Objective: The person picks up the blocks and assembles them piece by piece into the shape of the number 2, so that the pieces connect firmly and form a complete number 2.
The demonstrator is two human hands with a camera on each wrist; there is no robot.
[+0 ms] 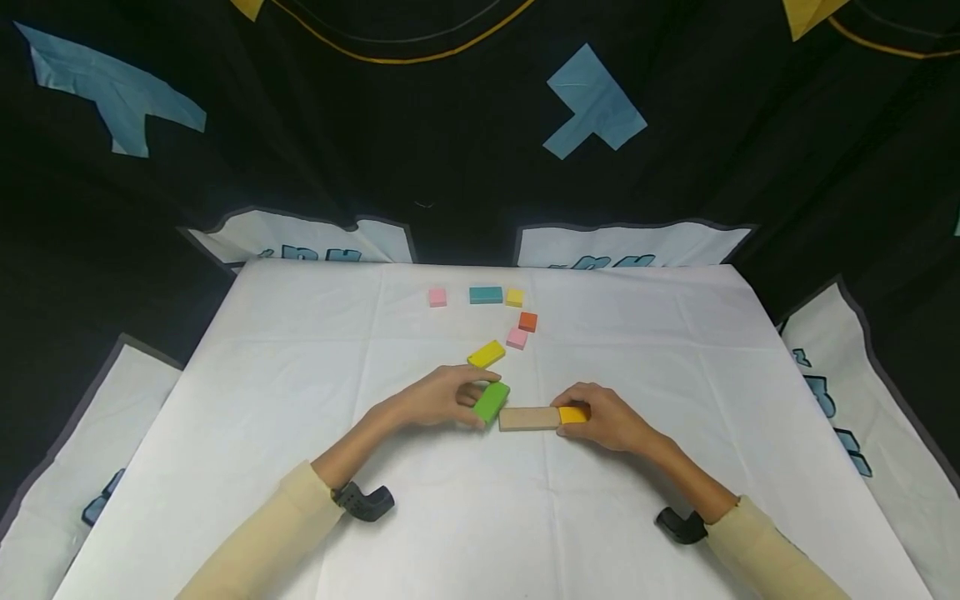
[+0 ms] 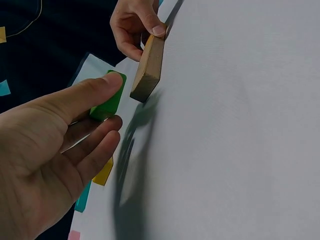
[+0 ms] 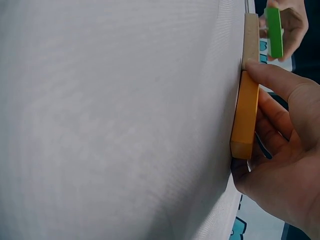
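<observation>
My left hand [image 1: 441, 396] pinches a green block [image 1: 492, 402] between thumb and fingers, held tilted near the left end of a plain wooden block [image 1: 528, 419]. That wooden block lies end to end with an orange-yellow block [image 3: 245, 112] on the white cloth. My right hand [image 1: 611, 421] grips the orange-yellow block, its thumb at the joint between the two in the right wrist view. Close beyond the left fingers lies a yellow block [image 1: 487, 354].
Farther back on the white-covered table [image 1: 637, 533] are a pink block [image 1: 517, 337], an orange-red block [image 1: 528, 322], a small yellow block [image 1: 514, 297], a teal block [image 1: 486, 295] and another pink block [image 1: 437, 297]. A black curtain [image 1: 465, 150] hangs behind.
</observation>
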